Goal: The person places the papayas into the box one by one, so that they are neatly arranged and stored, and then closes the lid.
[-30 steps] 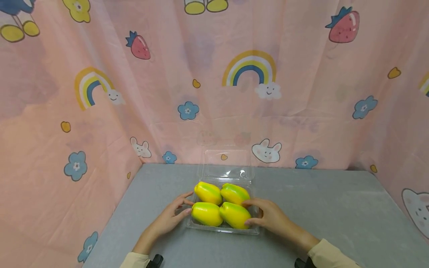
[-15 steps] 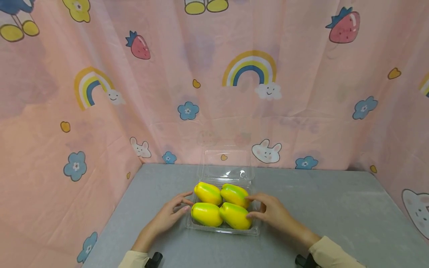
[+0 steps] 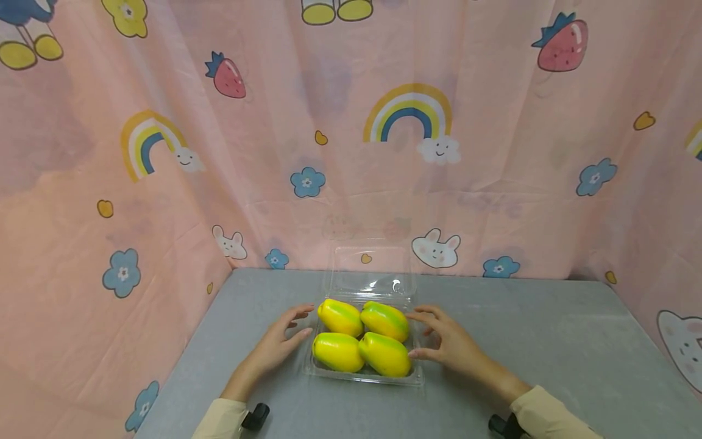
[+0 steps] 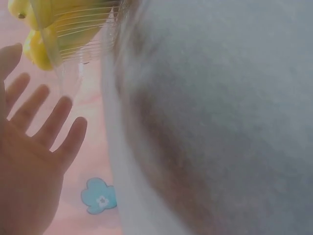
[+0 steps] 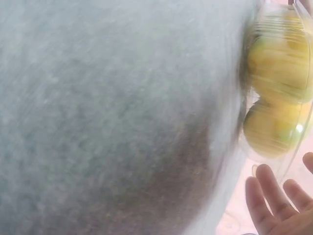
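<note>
Several glossy yellow-green fruits, plump and oblong like small papayas, lie in two rows in a clear plastic clamshell box (image 3: 364, 379). In the near row are a left fruit (image 3: 337, 352) and a right fruit (image 3: 386, 355); behind them sit a far left fruit (image 3: 340, 316) and a far right fruit (image 3: 385, 321). The box's transparent lid (image 3: 370, 268) stands raised at the back. Beside the box's left wall, my left hand (image 3: 276, 344) has its fingers spread and holds nothing. My right hand (image 3: 451, 341) is at the right wall, fingers loosely bent, with fingertips close to the fruits.
The box stands on a grey table (image 3: 521, 341). A pink patterned cloth (image 3: 493, 122) hangs behind the table and along its sides. Dark straps with a small black device (image 3: 256, 417) sit at each wrist.
My right hand has drawn back to the right from the right-hand fruits, its fingers opening. My left hand has shifted slightly left, away from the box. The fruits and box stay in place.
</note>
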{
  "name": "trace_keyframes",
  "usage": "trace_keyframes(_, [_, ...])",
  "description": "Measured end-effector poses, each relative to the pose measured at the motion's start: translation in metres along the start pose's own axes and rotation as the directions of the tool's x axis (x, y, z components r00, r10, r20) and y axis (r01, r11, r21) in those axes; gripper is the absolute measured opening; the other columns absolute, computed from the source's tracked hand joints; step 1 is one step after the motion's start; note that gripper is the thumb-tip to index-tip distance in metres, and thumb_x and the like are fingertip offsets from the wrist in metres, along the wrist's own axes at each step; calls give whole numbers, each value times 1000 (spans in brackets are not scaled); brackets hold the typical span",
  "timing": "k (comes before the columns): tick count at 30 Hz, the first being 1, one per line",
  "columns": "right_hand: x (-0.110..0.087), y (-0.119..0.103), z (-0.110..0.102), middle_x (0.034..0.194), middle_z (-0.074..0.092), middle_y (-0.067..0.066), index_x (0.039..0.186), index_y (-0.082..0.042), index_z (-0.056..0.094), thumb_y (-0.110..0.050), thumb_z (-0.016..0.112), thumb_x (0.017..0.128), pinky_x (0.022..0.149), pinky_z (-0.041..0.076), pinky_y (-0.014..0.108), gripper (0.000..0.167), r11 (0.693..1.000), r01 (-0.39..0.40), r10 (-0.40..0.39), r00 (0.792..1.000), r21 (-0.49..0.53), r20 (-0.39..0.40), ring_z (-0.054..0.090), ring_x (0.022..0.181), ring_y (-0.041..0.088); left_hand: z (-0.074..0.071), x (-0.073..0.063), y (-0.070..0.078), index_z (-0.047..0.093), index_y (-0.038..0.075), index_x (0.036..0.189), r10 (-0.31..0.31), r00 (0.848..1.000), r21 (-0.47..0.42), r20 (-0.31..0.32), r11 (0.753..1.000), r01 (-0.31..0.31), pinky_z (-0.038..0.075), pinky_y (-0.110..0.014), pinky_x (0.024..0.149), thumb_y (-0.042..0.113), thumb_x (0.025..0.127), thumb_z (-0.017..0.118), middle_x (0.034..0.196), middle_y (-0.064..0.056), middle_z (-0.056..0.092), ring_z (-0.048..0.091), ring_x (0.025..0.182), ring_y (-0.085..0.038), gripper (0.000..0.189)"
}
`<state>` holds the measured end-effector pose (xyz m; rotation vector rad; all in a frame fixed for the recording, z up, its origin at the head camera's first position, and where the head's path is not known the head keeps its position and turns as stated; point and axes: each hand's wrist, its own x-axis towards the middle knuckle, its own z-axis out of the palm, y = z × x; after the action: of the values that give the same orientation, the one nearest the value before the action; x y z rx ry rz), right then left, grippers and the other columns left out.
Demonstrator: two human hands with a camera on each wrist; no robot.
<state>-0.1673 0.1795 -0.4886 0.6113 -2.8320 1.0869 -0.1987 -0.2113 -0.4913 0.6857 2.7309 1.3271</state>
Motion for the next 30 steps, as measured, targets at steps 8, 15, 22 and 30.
trace_keyframes(8, [-4, 6, 0, 156, 34, 9, 150, -29, 42, -60, 80, 70, 70, 53, 22, 94, 999, -12, 15, 994, -31, 112, 64, 100, 19, 3, 14, -3, 33, 27, 155, 35, 999, 60, 32, 997, -37, 41, -54, 114, 36, 100, 58, 162, 4, 34, 38, 147, -26, 61])
trace_keyframes(15, [-6, 10, 1, 161, 27, 8, 151, -31, 38, -62, 80, 69, 72, 52, 23, 98, 999, -6, 11, 988, -32, 151, 63, 103, 19, 5, 25, -4, 38, 30, 153, 60, 998, 87, 35, 994, -62, 34, -61, 116, 35, 100, 58, 159, 2, 39, 37, 147, -31, 57])
trace_keyframes(22, [-7, 12, 2, 163, 24, 4, 151, -33, 40, -60, 81, 69, 73, 52, 24, 95, 1000, -13, 13, 986, -5, 164, 61, 106, 19, 6, 36, -2, 46, 28, 148, 79, 996, 140, 29, 987, -82, 36, -62, 113, 32, 96, 63, 152, -2, 49, 43, 139, -34, 55])
trace_keyframes(30, [-7, 13, 4, 162, 23, 1, 150, -35, 40, -60, 81, 70, 77, 54, 28, 93, 999, -39, 38, 986, 3, 164, 60, 107, 17, 10, 41, -1, 56, 24, 140, 111, 993, 125, 33, 986, -114, 40, -57, 107, 32, 93, 68, 142, -1, 57, 46, 131, -28, 49])
